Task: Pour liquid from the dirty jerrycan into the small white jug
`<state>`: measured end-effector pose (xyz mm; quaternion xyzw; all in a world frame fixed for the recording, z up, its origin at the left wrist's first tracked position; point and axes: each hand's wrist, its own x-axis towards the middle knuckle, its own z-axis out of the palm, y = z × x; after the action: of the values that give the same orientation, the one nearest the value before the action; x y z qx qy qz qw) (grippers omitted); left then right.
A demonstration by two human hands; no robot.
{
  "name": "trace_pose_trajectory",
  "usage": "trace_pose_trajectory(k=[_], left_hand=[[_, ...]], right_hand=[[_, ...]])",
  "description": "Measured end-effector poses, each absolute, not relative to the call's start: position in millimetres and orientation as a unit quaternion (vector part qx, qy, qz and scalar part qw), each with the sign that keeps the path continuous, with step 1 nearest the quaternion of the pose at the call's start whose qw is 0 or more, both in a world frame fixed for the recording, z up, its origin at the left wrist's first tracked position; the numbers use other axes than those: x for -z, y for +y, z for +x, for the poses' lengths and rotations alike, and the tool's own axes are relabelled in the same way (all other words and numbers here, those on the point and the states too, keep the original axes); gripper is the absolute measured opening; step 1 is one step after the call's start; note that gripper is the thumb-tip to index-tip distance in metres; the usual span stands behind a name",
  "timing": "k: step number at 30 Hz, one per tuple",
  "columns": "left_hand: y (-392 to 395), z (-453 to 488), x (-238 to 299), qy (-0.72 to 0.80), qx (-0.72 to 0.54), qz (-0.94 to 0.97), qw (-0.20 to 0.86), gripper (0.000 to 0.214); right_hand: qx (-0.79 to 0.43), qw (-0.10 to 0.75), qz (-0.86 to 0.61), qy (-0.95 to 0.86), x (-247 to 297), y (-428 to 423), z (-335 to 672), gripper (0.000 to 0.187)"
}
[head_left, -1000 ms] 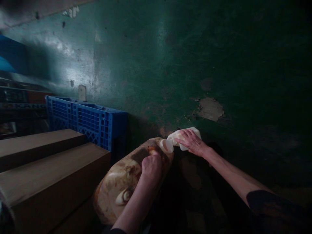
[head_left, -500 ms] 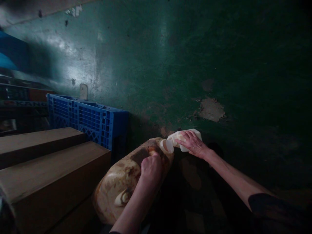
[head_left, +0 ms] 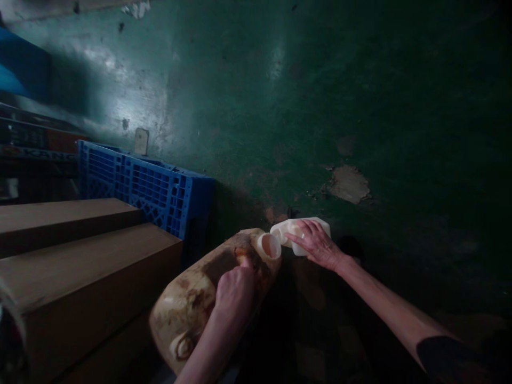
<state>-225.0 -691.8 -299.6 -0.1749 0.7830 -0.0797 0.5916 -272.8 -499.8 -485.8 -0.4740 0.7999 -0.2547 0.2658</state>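
Stained jerrycan (head_left: pixel 200 298) gripped by left hand (head_left: pixel 234 288); right hand (head_left: pixel 318 245) clasps white bottle (head_left: pixel 300 232).

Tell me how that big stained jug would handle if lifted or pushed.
The stained jug looks like rigid plastic, so probably stiff. Its greasy brown film suggests a slippery grip; the left hand clutches it near the open spout. Tilted with no cap on, it would likely spill if shoved.

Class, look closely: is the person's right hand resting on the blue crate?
No, the right hand rests on a small white bottle, apart from the blue crate.
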Motion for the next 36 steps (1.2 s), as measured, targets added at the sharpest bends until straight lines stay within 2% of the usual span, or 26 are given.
trace_pose_trajectory(k=[7,14,24,36], left_hand=[[-708.0,-192.7,270.2,0.780,0.054,-0.179,0.598,0.043],[-723.1,-170.5,245.0,0.781,0.020,-0.206,0.589,0.039],[-748.3,-132.2,211.5,0.801,-0.008,-0.211,0.560,0.037],[-766.6,-91.8,180.2,0.810,-0.020,-0.220,0.543,0.026]], right_hand=[[0.265,0.290,-0.475,0.788,455.5,-501.0,-271.7,0.103],[0.242,0.300,-0.490,0.782,426.3,-508.1,-266.0,0.112],[0.217,0.285,-0.501,0.788,375.1,-513.7,-260.3,0.112],[0.196,0.296,-0.521,0.776,338.5,-523.9,-251.6,0.111]])
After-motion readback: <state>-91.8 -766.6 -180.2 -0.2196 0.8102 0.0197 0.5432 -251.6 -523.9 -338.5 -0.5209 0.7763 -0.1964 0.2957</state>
